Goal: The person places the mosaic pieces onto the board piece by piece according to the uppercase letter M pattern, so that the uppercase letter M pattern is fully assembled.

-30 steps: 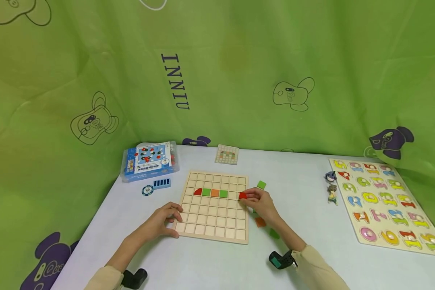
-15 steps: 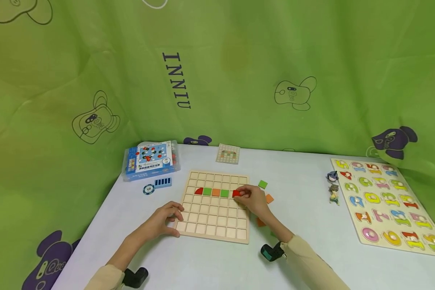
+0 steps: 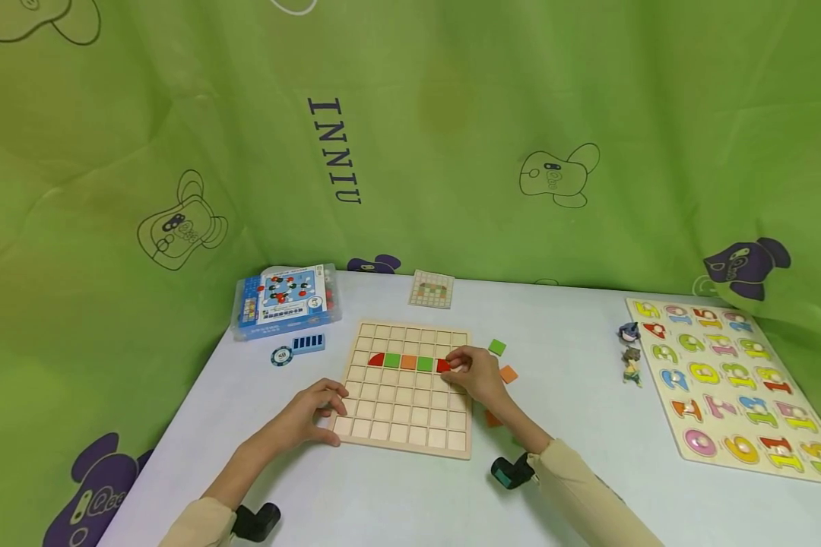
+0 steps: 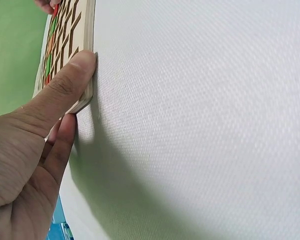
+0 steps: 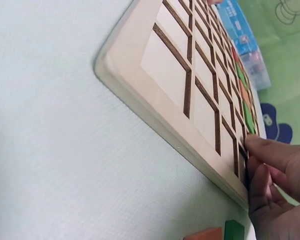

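Observation:
A wooden grid board lies on the table. My left hand holds its near left corner; in the left wrist view the thumb presses the near edge while fingers touch the adjoining side. Across the board runs a row of tiles: a red rounded one, a green one, an orange one and another green one. At the row's right end my right hand pinches a red tile over a grid cell, its fingertips partly covering it.
Loose green and orange tiles lie right of the board, some under the right arm. A pattern card sits behind. Back left are a plastic box and a round chip; far right, figurines and a number puzzle.
My right hand has carried the red tile left from the board's right edge to the cell beyond the second green tile. The left hand stays at the corner.

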`<state>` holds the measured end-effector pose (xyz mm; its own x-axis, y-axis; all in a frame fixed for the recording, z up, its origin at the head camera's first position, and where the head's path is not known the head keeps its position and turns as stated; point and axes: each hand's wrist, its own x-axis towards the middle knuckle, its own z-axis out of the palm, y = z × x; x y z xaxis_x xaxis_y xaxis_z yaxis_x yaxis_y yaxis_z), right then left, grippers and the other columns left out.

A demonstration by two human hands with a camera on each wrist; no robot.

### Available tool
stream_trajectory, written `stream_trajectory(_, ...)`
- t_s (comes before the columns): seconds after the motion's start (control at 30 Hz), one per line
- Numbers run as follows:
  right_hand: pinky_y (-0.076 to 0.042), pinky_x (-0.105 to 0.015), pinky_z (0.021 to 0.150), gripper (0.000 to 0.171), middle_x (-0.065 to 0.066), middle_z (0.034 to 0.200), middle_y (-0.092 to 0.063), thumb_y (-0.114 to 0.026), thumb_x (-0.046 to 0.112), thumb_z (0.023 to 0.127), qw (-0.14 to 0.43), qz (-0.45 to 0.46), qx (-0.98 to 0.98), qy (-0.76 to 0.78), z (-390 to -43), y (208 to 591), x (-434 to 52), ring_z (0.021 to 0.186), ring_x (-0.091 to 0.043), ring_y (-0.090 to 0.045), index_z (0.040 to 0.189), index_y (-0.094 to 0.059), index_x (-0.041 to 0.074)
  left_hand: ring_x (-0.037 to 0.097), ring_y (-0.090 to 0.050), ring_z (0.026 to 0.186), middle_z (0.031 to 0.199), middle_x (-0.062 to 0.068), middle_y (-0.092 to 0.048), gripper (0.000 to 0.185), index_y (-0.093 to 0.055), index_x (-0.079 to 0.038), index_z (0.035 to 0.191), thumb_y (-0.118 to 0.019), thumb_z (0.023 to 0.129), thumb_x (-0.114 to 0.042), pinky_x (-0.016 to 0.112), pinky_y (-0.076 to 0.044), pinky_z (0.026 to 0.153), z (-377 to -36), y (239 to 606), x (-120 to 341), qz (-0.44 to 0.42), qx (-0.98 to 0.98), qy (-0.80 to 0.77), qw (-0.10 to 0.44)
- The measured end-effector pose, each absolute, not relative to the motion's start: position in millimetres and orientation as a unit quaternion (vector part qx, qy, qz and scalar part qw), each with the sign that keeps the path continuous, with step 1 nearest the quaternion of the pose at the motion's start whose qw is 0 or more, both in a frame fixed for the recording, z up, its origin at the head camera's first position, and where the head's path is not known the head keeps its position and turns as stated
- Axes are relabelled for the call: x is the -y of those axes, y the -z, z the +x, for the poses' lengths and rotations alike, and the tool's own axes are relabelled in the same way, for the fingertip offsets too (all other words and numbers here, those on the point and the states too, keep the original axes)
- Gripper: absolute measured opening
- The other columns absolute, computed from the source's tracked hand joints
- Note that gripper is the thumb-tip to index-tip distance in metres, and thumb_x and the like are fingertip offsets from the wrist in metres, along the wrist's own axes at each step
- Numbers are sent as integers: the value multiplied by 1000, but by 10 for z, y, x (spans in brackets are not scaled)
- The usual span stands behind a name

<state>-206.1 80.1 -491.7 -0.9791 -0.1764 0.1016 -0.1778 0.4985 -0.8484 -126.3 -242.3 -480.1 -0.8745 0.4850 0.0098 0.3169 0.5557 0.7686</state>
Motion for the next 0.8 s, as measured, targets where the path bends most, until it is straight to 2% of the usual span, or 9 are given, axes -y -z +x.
stream_trajectory(0.57, -42, -17, 53, 25, -7, 82, -70, -81, -4, 71, -20, 94, 851, -516, -2069, 4922, -820, 59, -11, -51, 94, -70, 0, 36, -50, 113, 123, 18, -51, 33, -62, -4, 89, -85, 67, -5, 34, -53, 84, -1252, 4775, 2419, 230, -876, -411, 99)
stream_trajectory(0.8, -42, -17, 54, 27, -11, 86, -71, -79, -4, 73, -49, 81, 836, -541, -2070, 4883, -854, 62, -12, -52, 98, -69, -2, 36, -50, 112, 123, 17, -51, 32, -62, -5, 89, -85, 66, -5, 33, -53, 84, -1254, 4791, 2420, 231, -876, -413, 98)
